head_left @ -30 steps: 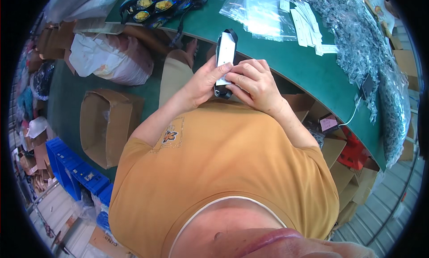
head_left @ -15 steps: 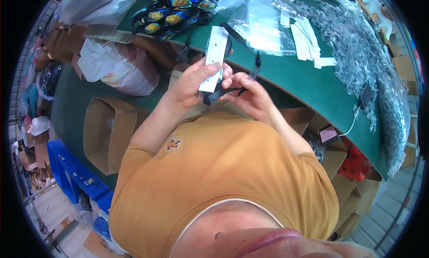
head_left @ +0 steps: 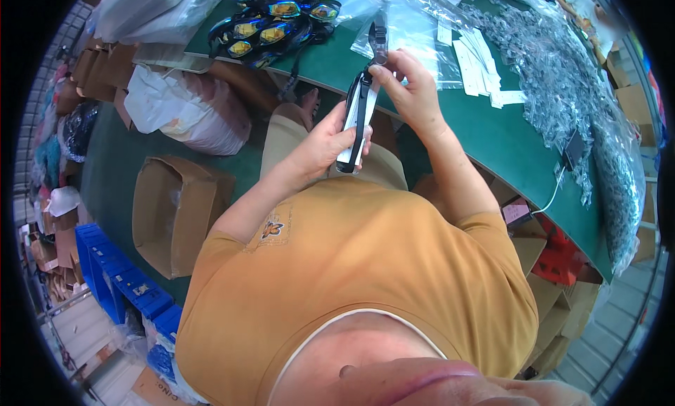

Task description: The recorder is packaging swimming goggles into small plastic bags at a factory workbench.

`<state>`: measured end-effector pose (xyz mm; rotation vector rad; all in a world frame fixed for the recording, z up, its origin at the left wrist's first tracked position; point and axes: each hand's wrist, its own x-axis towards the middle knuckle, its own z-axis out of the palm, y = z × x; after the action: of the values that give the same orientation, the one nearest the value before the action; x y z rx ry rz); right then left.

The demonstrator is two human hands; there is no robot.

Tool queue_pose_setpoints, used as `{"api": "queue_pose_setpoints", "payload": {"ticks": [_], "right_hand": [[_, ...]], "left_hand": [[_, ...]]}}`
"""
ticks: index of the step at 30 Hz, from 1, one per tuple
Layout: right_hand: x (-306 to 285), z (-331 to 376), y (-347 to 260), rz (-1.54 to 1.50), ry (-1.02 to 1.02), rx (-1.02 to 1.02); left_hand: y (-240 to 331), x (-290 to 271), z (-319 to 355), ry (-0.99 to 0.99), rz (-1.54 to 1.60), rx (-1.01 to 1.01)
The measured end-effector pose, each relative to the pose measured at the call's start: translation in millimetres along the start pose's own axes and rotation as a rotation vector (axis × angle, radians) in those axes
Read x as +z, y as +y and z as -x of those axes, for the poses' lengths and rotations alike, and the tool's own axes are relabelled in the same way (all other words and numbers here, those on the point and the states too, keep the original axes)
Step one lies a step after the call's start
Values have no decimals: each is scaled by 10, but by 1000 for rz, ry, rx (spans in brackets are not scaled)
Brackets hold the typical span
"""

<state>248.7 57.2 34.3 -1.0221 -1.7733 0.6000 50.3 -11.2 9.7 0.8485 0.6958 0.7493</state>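
My left hand point(head_left: 327, 140) is closed around a pair of black swim goggles with a white card point(head_left: 346, 155) against them. The black strap point(head_left: 361, 114) runs lengthwise over the card. My right hand point(head_left: 415, 93) pinches the strap's upper end near its buckle point(head_left: 378, 43), and a short tail of strap sticks up beyond the fingers. The lenses are mostly hidden. Both hands are in front of my belly, near the table edge. Just beyond, on the green table point(head_left: 436, 110), lies a heap of black goggles point(head_left: 274, 29) with shiny yellow-blue lenses.
Clear plastic bags point(head_left: 411, 36) and loose white cards point(head_left: 474, 65) lie on the table. To the right spreads a big pile of clear plastic pieces point(head_left: 541, 68). A cardboard box point(head_left: 176, 216), a filled white bag point(head_left: 190, 110) and blue crates point(head_left: 123, 272) stand at left.
The card and goggles have turned, so the strap now faces up along them. My right hand has moved up and away from my body, drawing the strap to the upper end.
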Motion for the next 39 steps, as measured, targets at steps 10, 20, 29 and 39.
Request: {"api": "queue_pose_setpoints", "payload": {"ticks": [10, 20, 29, 39], "right_hand": [[219, 177, 182, -669, 8, 372], [242, 213, 189, -781, 64, 423], [264, 251, 132, -271, 81, -58], [-194, 83, -229, 393, -481, -1027]], "left_hand": [[-35, -93, 50, -61, 102, -59], [-83, -35, 40, -103, 275, -86], [93, -52, 175, -102, 61, -160], [-1, -375, 329, -309, 610, -385]]}}
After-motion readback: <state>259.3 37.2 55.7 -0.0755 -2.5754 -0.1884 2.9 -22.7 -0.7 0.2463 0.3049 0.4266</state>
